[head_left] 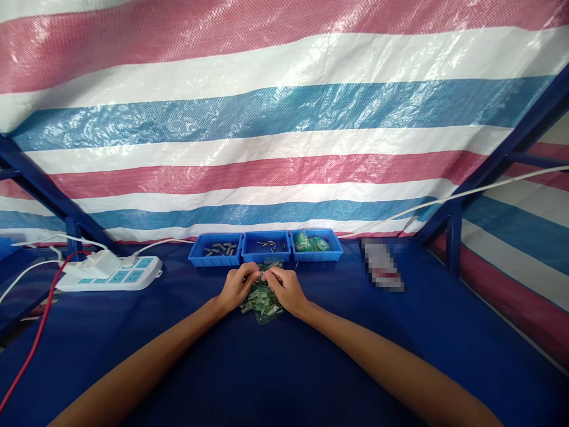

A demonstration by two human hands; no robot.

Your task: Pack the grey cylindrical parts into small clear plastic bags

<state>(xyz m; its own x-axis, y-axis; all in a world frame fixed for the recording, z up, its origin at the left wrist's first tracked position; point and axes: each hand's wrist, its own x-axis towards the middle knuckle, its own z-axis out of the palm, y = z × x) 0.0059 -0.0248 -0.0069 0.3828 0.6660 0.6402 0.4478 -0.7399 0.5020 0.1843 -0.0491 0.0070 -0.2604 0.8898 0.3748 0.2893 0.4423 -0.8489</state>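
Observation:
My left hand [239, 287] and my right hand [287, 289] meet near the far side of the blue table, fingers closed in a pinch with the tips almost together. Whatever small thing lies between the fingertips is too hidden to name. Just below them lies a heap of small clear, green-tinted plastic bags [264, 303], with metal pieces in or among them. More greenish plastic [273, 263] shows right behind the fingers, by the middle blue bin [249, 257]. My hands partly cover the heap.
Left of that bin, another blue bin [194, 260] holds short grey cylinders; the right one [317, 257] holds green-tinted bags. A white power strip [146, 274] with plugs and cables stands left. A blurred flat object [383, 265] lies right. Blue frame bars and striped sheeting [284, 107] enclose the table.

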